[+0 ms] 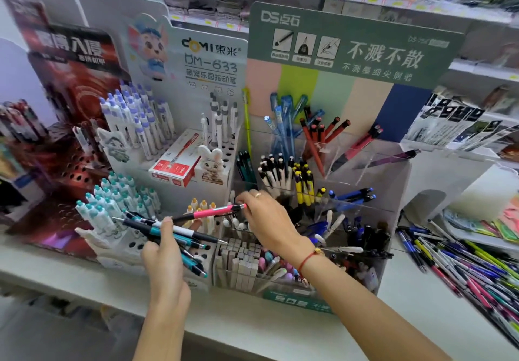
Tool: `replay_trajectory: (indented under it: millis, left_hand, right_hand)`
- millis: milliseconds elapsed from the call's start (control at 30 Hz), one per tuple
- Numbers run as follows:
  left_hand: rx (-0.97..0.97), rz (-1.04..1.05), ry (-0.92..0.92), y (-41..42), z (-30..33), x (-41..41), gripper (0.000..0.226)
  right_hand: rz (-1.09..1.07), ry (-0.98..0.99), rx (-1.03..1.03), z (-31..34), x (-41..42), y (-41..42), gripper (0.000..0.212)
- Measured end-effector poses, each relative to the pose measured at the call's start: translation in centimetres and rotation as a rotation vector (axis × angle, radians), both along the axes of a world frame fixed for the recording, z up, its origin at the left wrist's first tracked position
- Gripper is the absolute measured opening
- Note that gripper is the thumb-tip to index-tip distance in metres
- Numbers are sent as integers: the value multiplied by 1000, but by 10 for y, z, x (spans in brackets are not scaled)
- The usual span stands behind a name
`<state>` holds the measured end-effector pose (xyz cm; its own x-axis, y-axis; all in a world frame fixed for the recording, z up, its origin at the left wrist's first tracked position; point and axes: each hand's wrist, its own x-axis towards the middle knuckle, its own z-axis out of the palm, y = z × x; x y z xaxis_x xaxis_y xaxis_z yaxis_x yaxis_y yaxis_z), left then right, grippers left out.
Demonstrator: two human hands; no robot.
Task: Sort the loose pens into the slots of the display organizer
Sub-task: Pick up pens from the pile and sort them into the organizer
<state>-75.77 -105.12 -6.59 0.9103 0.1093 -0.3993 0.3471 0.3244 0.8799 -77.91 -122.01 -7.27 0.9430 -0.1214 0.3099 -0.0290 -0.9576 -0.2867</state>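
My left hand grips a bundle of pens, several of them teal, black and white, fanned out in front of the white perforated organizer. My right hand pinches a pink and black pen, held level just above the bundle. Behind it stands the clear compartment organizer under a green header card; its slots hold blue, red, black-and-white and yellow pens. A heap of loose pens lies on the shelf at the right.
A white display with purple-capped and teal-capped pens, a red box and a rabbit figure stands at left centre. A dark red display is further left. Store shelves with goods fill the back. The white shelf edge runs below my arms.
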Motion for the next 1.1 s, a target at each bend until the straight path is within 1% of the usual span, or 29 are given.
replay_trajectory:
  millis: [67,100,167,200,233,267,333,367,400,433,533,600,633,700,767,833,900,967,1100]
  left_hand:
    - [-6,-5,-11,-2,2,-1,28]
    - [-5,-6,-16,-3,3,-2,28]
    - [-6,-11,-15,-4,5,-3,24]
    - [-12,-12,-15,-5,6,-4,23]
    - [-21,-15,-11,-7,6,-5,23]
    - [-29,-23,-7,-8,6,-6,24]
    - [-39,-50,-3,-15,6,-8,24]
    - [-47,-69,-8,-20,6,-11,24]
    - [-55,-92,-14,-25,7,-14,24]
    - [-64,-121,-16,-31,8,-18,24]
    - [-93,-209,-40,-47,15,-27,24]
    - [-115,-291,-71,-58,19,-32,27]
    - [-131,-335,-82,-64,21,-34,28]
    - [-216,-411,-90,-76,29,-39,21]
    - [-301,-479,-63,-87,36,-46,18]
    - [-358,-546,-36,-94,39,-50,19]
    - [-396,-601,6,-106,41,-56,20]
    - [-401,-617,38,-109,39,-59,17]
    - [-418,-661,87,-116,41,-67,18]
  right_hand:
    - [24,104,-43,-1,2,-3,30]
    - [41,99,-50,1,2,-3,30]
    - [56,7,-13,5,-4,-3,30]
    - [31,-66,82,9,-9,-1,30]
    - [-17,-133,250,13,-16,2,29]
    - [-60,-172,474,20,-24,6,28]
    - [-96,-152,936,35,-38,14,25]
    - [-103,-122,1101,40,-43,16,21]
    - [-104,-97,1210,44,-47,17,17]
    - [-102,-90,1271,47,-51,17,13]
    - [-132,-142,1339,56,-65,10,12]
    - [-171,-223,1360,60,-76,1,15]
    - [-202,-298,1350,63,-81,-5,15]
    - [-324,-518,1295,71,-92,-26,14]
    - [-470,-776,1171,82,-108,-57,10]
    - [-589,-925,961,93,-123,-90,8]
    - [-662,-965,799,102,-137,-118,8]
    - [-669,-951,719,105,-136,-133,5]
    - [-592,-900,550,116,-123,-146,5]
